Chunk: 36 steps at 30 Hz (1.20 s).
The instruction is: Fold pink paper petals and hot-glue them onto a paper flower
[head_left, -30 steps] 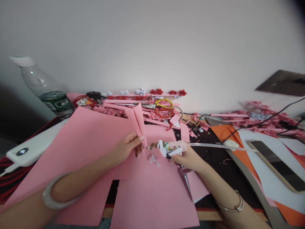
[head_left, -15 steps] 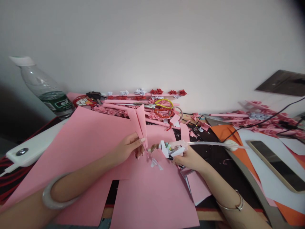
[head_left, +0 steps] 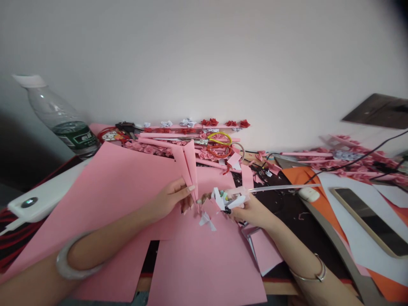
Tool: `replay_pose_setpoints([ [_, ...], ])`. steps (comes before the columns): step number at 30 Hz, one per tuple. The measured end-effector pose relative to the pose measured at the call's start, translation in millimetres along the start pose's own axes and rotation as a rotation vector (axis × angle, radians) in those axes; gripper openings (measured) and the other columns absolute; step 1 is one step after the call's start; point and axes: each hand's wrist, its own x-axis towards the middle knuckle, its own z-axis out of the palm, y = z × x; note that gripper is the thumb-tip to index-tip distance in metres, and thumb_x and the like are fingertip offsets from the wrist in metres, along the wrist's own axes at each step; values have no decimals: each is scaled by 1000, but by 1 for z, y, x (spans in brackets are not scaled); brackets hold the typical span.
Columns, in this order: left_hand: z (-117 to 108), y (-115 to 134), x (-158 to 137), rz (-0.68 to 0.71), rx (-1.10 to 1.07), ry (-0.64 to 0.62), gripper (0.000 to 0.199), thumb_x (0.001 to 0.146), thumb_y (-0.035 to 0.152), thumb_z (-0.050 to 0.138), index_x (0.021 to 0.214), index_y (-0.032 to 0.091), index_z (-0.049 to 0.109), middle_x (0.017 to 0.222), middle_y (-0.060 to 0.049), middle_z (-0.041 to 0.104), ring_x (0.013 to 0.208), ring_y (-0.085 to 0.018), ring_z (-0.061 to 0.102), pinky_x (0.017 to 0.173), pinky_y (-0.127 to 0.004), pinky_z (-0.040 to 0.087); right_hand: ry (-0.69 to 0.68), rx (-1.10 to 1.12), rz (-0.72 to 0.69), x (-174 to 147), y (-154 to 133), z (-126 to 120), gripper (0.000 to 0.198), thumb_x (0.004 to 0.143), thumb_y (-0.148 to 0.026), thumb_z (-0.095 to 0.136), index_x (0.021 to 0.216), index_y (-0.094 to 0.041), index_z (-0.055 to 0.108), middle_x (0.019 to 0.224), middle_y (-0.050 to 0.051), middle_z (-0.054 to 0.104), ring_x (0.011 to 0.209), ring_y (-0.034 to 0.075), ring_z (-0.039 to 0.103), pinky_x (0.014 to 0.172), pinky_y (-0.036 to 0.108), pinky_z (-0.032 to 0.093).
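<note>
My left hand [head_left: 174, 196] pinches a folded, pointed piece of pink paper [head_left: 188, 168] upright, its narrow end down. My right hand [head_left: 250, 210] is closed round what looks like a hot glue gun [head_left: 227, 199], largely covered by the fingers and by white and pink paper scraps. A long translucent glue stick [head_left: 283, 187] juts out of its back to the right. The gun's front lies close to the paper's lower tip; whether they touch I cannot tell. Small white scraps [head_left: 208, 221] hang below it. Large pink sheets [head_left: 207, 263] lie under both hands.
Scissors with yellow and red handles [head_left: 219, 139] lie among paper flowers [head_left: 209, 122] along the wall. A water bottle [head_left: 73, 131] and a white device [head_left: 44, 197] are at left. At right are a phone [head_left: 369, 219], a white case [head_left: 308, 194] and a black cable [head_left: 360, 158].
The glue stick's far end has swung up and left, uncovering the white case. The folded pink paper has shifted slightly right, and the hanging scraps have moved a little. Both hands stay nearly in place.
</note>
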Motion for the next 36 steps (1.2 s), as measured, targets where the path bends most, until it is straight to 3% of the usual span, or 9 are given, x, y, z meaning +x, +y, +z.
replay_pose_setpoints([
  [6, 0, -2, 1, -20, -19, -46, 27, 89, 36, 50, 73, 14, 48, 56, 2, 59, 44, -9, 53, 44, -20, 42, 47, 3, 22, -1, 4, 0, 7, 74, -19, 57, 72, -16, 52, 53, -6, 49, 43, 6, 41, 41, 17, 34],
  [24, -1, -2, -2, -52, 75, -183, 30, 91, 37, 45, 79, 12, 55, 63, -2, 58, 49, -9, 53, 47, -21, 43, 136, -64, 45, 1, 2, 0, 2, 76, -14, 55, 76, -16, 55, 52, -5, 53, 39, 6, 43, 38, 16, 37],
  [30, 2, 2, -3, -50, 68, -205, 27, 90, 35, 47, 83, 11, 56, 62, -2, 58, 49, -9, 52, 47, -21, 43, 188, -66, 73, 0, 10, -1, 8, 78, -17, 54, 87, -16, 55, 55, -5, 55, 37, 6, 43, 37, 17, 37],
  [36, 0, -3, -2, -60, 31, -231, 25, 90, 36, 48, 87, 12, 57, 61, -1, 58, 50, -10, 53, 47, -20, 43, 238, -24, 63, 0, 9, 0, 10, 78, -25, 58, 78, -17, 50, 50, -6, 51, 36, 8, 45, 35, 19, 39],
])
